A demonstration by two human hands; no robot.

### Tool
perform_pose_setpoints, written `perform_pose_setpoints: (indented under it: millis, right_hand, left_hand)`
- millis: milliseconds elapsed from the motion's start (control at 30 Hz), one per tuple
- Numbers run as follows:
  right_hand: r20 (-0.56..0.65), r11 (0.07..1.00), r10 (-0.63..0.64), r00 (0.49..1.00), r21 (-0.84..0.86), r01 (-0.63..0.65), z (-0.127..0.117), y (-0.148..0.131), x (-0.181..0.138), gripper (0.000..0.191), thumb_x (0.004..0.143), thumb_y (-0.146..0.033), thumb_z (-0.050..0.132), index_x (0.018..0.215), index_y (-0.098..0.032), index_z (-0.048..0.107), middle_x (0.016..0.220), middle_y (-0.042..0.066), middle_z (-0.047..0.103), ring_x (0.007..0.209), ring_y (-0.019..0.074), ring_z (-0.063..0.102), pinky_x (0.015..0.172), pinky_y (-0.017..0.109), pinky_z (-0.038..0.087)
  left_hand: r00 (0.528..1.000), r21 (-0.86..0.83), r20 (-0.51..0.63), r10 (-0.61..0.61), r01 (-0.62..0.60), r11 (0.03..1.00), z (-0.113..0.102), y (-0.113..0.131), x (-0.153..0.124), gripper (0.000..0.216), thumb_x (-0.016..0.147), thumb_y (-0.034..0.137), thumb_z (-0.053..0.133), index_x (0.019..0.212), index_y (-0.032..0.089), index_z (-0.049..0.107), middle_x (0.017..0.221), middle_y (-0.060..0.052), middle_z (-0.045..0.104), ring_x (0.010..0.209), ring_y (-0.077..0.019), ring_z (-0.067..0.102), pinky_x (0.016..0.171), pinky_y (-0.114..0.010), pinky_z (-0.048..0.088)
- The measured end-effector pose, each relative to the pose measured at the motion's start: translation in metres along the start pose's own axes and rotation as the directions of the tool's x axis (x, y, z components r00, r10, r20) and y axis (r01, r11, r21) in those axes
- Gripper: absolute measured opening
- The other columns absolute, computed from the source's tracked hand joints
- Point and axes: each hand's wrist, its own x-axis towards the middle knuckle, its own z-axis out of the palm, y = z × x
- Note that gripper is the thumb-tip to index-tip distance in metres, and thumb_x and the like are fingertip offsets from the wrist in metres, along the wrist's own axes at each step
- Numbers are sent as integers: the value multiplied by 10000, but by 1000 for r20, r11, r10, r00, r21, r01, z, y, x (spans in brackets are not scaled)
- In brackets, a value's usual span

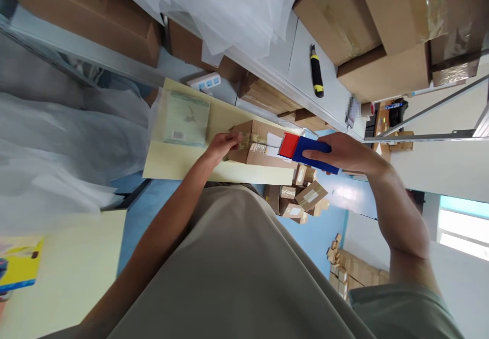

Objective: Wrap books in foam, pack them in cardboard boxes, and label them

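Observation:
A small cardboard box [244, 157] lies on the pale yellow table in front of me. Clear packing tape [259, 143] runs over its left end and along the top seam. My left hand [224, 145] is at that end, thumb and fingers closed on the tape against the box. In my right hand [336, 150] is a blue and red tape dispenser [305, 149], gripped by its blue body. Its red, toothed head is at the box's right part, over a white label [274, 143]. Whether the head touches the box I cannot tell.
A wrapped flat package [187, 118] lies on the yellow table [160, 161] to the left. The shelf above bears a black and yellow utility knife [316, 72], large cartons [340, 18] and white sheeting [237, 3]. A power strip [205, 81] sits behind; small boxes [310, 195] are piled beyond the table's right end.

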Motion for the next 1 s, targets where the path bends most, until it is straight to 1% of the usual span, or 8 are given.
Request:
perform_pose_setpoints:
  millis: [367, 467, 533, 567, 633, 733, 867, 1000]
  right_hand:
    - [12, 999, -26, 1000, 30, 26, -1, -14, 10, 820, 921, -1018, 548, 758, -222, 661, 665, 41, 677, 620, 174, 648, 589, 320, 411]
    - [20, 998, -32, 999, 45, 31, -1, -17, 10, 803, 920, -1001, 577, 771, -219, 675, 658, 37, 671, 616, 171, 640, 577, 315, 403]
    - [17, 998, -53, 998, 46, 53, -2, -18, 10, 800, 925, -998, 573, 777, -219, 682, 646, 32, 659, 617, 171, 633, 573, 315, 397]
    - [13, 997, -63, 998, 41, 62, -3, -18, 10, 802, 927, -999, 568, 776, -220, 682, 640, 30, 652, 619, 172, 629, 573, 315, 393]
    - [9, 997, -70, 997, 30, 70, -4, -19, 9, 803, 930, -1001, 558, 770, -222, 676, 636, 29, 647, 622, 171, 626, 574, 316, 386]
    - [22, 997, -72, 997, 24, 72, -5, -21, 9, 796, 929, -997, 557, 769, -224, 668, 649, 30, 659, 625, 169, 631, 574, 316, 383]
    - [26, 995, -99, 995, 13, 99, -4, -24, 10, 767, 948, -966, 556, 789, -226, 679, 638, 17, 654, 614, 163, 623, 579, 316, 383]
    - [9, 996, -78, 997, -37, 78, -2, -20, 12, 737, 951, -938, 587, 778, -228, 675, 626, 13, 633, 604, 164, 604, 585, 327, 373]
  left_hand:
    - [997, 122, -57, 48, -40, 992, 5, -17, 8, 510, 655, 632, 962, 810, 190, 761, 756, -26, 698, 728, -165, 578, 725, -306, 447]
    - [982, 268, -151, 110, -66, 961, 3, -21, 6, 488, 710, 562, 928, 1002, 200, 780, 820, -29, 713, 767, -193, 628, 742, -312, 458]
    - [969, 359, -199, 143, -64, 931, 0, -22, 1, 631, 720, 509, 932, 1245, 209, 753, 928, -43, 735, 790, -198, 647, 761, -319, 485]
    - [968, 386, -185, 172, -89, 918, -2, -22, -2, 733, 729, 491, 931, 1372, 219, 711, 1022, -59, 746, 817, -196, 653, 782, -324, 507]
    - [961, 421, -60, 271, -222, 879, -3, -17, -11, 910, 748, 480, 933, 1565, 252, 604, 1270, -104, 721, 959, -208, 672, 865, -341, 552]
    - [889, 486, 203, 411, -456, 746, 0, -2, -23, 994, 751, 466, 970, 1643, 303, 563, 1501, -128, 590, 1272, -280, 624, 1053, -404, 566]
    - [815, 606, 353, 459, -573, 551, 10, 19, -24, 598, 808, 351, 946, 1371, 263, 761, 1400, -119, 570, 1363, -341, 569, 1237, -520, 467]
    - [804, 686, 385, 452, -578, 443, 14, 23, -18, 363, 830, 243, 868, 1183, 224, 784, 1282, -132, 606, 1300, -366, 570, 1221, -558, 457]
